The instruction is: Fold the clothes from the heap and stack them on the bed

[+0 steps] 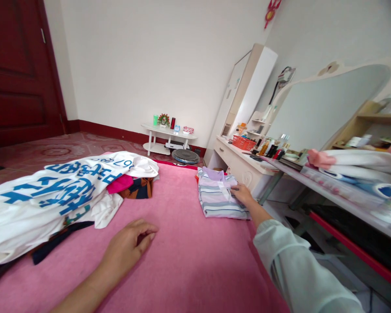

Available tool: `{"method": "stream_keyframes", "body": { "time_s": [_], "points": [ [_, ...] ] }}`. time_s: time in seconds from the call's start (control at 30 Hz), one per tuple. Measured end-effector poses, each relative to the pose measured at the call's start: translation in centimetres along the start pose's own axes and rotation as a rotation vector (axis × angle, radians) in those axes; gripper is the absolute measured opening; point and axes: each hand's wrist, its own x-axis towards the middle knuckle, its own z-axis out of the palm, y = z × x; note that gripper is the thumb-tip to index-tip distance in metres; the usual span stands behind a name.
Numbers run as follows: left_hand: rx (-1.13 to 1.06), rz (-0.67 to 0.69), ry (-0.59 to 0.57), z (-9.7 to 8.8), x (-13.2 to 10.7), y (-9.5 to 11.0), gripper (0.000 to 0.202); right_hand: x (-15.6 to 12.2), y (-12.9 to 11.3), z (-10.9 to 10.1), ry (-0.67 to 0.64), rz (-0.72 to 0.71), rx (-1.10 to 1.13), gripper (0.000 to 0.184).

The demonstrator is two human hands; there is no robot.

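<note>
My right hand [243, 194] rests on the right side of a folded striped shirt [217, 198], its fingers reaching over the cloth with no visible grip. The shirt is pale purple, white and grey-blue and lies flat near the right edge of the pink bedspread [182, 265]. My left hand [128, 243] is over the middle of the bedspread, fingers loosely bent, thumb apart from them, holding nothing. To its left, a heap of clothes has a white T-shirt [61, 187] with blue lettering on top. A bright pink garment [120, 184] and a brown-and-navy one [138, 189] stick out beneath.
On the right stand a white dressing table [239, 154] with a mirror [326, 108], an orange basket [243, 142] and bottles. Nearer is a glass-topped table [316, 184] with folded cloth on it. A small white stand [169, 130] is beyond the bed.
</note>
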Motion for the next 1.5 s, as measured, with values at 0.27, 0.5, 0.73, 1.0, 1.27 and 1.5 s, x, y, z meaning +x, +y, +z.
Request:
{"method": "stream_keyframes", "body": {
  "time_s": [0.27,0.5,0.73,1.0,1.27,1.5],
  "points": [
    [-0.003,-0.001,-0.003,0.0,-0.1,0.0,0.023,-0.5,0.0,1.8,0.08,0.187,-0.043,0.048],
    [0.001,-0.006,0.001,-0.1,0.0,0.3,0.023,-2.2,-1.8,1.4,0.111,0.059,-0.118,0.054],
    [-0.015,-0.002,0.002,0.1,0.0,0.0,0.022,-1.4,-5.5,0.1,0.021,-0.078,-0.111,0.041],
    [0.004,0.004,0.001,0.1,0.0,0.0,0.022,-1.4,-11.4,2.8,-0.013,-0.341,0.04,0.059],
    [-0.003,0.009,-0.009,0.0,0.1,0.2,0.021,-0.6,-12.8,4.0,-0.11,-0.451,0.076,0.043],
    [-0.023,0.0,0.012,0.0,0.0,0.2,0.022,-4.0,-11.6,1.0,0.048,-0.293,0.068,0.054]
  ]
}}
